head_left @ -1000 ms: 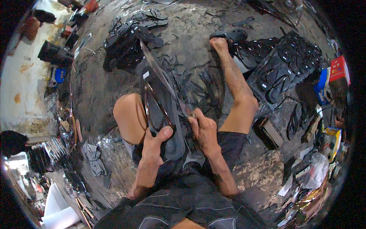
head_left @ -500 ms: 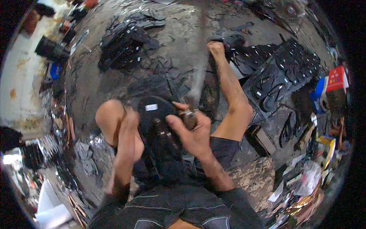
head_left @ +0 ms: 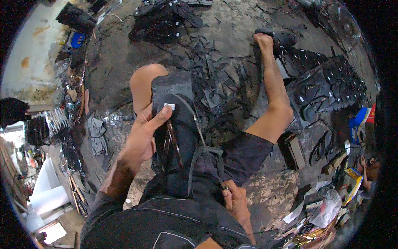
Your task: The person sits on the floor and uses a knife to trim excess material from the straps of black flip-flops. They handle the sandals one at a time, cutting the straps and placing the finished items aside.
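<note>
Across my lap lies a black flip-flop sandal (head_left: 182, 137), with shiny dark straps and a small white label near its far end. It rests on a dark rubber sheet (head_left: 161, 85). My left hand (head_left: 143, 133) grips the near-left edge, its thumb pressed on the sole beside the label. A thin cut strip of black rubber (head_left: 196, 120) curls along the sandal's right side and trails down toward my lap. At my right hip, my right hand (head_left: 237, 203) is closed; a small dark metallic end pokes out above its fingers, the rest hidden.
Black rubber offcuts (head_left: 211, 62) litter the floor ahead. A pile of black sandals (head_left: 161, 20) lies at the far left, and rows of labelled sandals (head_left: 319, 87) at the right. A box (head_left: 295, 151) sits by my right knee. Clutter with a clear plastic bag (head_left: 327, 207) fills the lower right.
My right hand has moved from the sandal's right edge back to my right hip. My left thumb now lies on the sole, and a loose strip shows along the sandal. The view has shifted.
</note>
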### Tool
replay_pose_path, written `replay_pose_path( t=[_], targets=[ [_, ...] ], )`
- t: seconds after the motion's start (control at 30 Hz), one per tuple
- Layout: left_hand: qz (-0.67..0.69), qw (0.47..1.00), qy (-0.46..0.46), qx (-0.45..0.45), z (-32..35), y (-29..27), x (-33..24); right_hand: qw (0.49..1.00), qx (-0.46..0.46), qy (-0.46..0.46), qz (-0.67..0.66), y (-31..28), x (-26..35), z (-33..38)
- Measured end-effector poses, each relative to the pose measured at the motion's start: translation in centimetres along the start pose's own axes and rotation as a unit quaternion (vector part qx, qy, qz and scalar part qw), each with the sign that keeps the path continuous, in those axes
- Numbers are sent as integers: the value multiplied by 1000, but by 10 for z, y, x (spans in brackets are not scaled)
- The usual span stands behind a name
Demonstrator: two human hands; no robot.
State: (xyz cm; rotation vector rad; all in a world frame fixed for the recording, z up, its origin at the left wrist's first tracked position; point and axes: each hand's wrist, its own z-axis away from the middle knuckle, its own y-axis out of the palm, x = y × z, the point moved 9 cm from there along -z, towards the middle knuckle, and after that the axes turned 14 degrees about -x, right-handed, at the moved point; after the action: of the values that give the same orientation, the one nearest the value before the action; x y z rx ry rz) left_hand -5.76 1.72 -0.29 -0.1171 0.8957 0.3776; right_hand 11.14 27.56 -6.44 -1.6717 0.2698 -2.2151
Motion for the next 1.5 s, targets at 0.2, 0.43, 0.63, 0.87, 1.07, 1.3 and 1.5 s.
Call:
replay_pose_path(
  t=[0.2,0.43,0.63,0.87,1.07,1.3,1.5],
  targets=[
    [-124,990,40,60,-10,5,-4,997,-7,-79,22,10,24,-107],
    [-256,958,58,113,-26,21,-21,978,104,-164,78,13,109,-212],
    [-276,949,18,151,-44,26,-22,957,165,-224,82,7,148,-250],
    [220,943,202,144,-20,47,-12,953,-230,-183,-71,-6,83,-193],
    [296,953,57,10,-58,85,-27,950,-209,-162,-164,-20,110,-182],
    [362,932,-12,-6,-45,68,18,983,-171,-61,-4,-21,19,-72],
    [200,977,72,18,-27,45,43,986,-122,-76,82,-30,30,-102]
  ],
)
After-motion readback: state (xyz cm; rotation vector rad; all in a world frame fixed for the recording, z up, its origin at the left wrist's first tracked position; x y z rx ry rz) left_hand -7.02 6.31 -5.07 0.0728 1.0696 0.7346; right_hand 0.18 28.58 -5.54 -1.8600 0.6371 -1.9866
